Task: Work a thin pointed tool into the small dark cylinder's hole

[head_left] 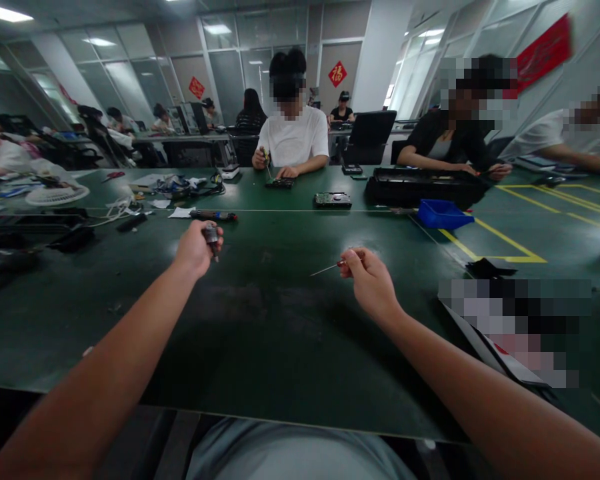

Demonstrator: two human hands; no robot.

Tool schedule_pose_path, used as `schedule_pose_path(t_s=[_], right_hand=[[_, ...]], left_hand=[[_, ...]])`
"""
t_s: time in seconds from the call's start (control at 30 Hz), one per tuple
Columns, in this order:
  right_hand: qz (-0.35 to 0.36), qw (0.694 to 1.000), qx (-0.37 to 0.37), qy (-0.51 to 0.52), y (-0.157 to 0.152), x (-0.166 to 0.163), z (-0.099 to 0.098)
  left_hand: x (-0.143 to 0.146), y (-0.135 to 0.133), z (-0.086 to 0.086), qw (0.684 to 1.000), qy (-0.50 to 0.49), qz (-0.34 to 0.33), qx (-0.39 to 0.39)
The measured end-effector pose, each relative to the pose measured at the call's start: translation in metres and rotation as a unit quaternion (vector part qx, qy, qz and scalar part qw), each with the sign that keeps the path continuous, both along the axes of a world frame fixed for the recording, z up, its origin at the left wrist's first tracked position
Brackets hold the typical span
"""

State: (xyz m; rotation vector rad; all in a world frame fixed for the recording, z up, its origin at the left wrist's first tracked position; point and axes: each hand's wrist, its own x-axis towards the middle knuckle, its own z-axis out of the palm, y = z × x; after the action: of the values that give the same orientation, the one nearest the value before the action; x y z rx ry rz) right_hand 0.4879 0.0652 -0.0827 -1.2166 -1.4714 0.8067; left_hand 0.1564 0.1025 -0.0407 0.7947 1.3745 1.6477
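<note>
Our left hand (196, 248) is closed around a small dark cylindrical part (211, 239), held above the green table (280, 333). Our right hand (370, 283) pinches a thin red-handled screwdriver (330, 268), its tip pointing left. The tool and the part are apart and not yet touching, so we judge the work barely begun.

electronics assembly or repair workshop in office-style hall. long shared bench under green mat (280, 347) with yellow tape lines (510, 241); people (294, 137) seated along far side, bent over small devices; bare circuit board (333, 199), blue parts bin (443, 215), cables (123, 208) scattered about. glass partition walls (230, 80), ceiling panel lights (5, 13) behind.
</note>
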Motion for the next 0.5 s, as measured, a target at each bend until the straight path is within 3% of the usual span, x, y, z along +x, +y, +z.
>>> schedule_pose_path(t_s=[0.27,0.43,0.5], right_hand=[[0.011,1.0,0.004,0.001,0.002,0.001,-0.005],[0.023,1.0,0.002,-0.016,0.003,0.001,-0.006],[0.024,1.0,0.0,-0.017,0.003,0.002,-0.006]], left_hand=[[-0.108,-0.032,0.017,0.985,0.021,0.167,-0.048],[-0.157,-0.06,0.03,0.941,0.07,0.312,-0.109],[-0.179,-0.07,0.03,0.93,0.121,0.329,-0.112]])
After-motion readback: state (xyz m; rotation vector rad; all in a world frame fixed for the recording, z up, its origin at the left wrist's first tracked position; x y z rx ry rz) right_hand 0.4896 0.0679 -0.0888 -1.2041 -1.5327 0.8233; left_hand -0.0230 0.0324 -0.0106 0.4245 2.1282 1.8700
